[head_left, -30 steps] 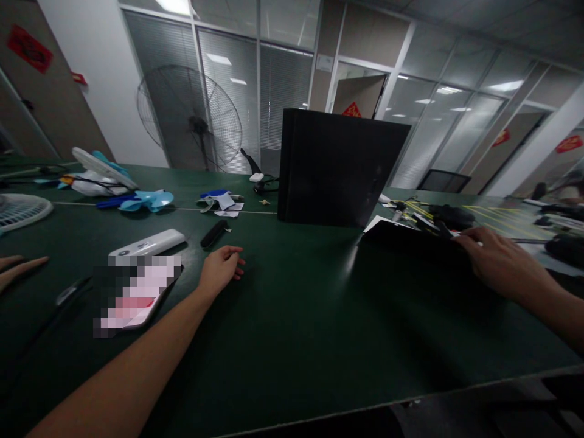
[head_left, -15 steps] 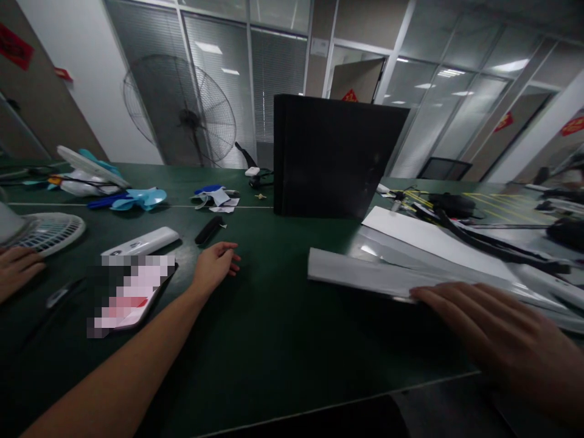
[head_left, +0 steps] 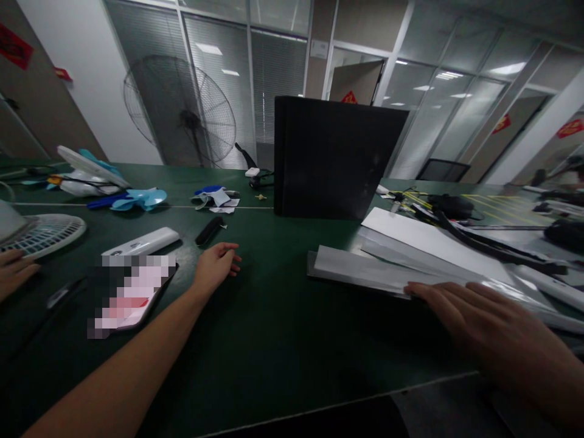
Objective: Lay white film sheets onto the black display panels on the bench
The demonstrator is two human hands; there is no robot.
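My left hand [head_left: 216, 265] rests on the green table [head_left: 283, 340] with its fingers loosely curled and nothing in it. Close by it lie a black pen-like stick [head_left: 208, 230], a white elongated device [head_left: 141, 242] and a phone [head_left: 130, 292]. My right hand [head_left: 474, 322] lies flat, fingers spread, on the near edge of a stack of grey-white flat sheets [head_left: 392, 267] at the table's right.
A black upright box [head_left: 335, 159] stands mid-table. Black cables [head_left: 483, 237] and clutter lie at the right. Another person's hand [head_left: 13, 271] rests at the far left by a white fan grille [head_left: 43, 228]. Blue fan blades [head_left: 137, 199] and a standing fan [head_left: 182, 112] are behind.
My right hand went from reaching at the far clutter to lying on the sheets near the front edge, which slid toward me. The left hand stayed put.
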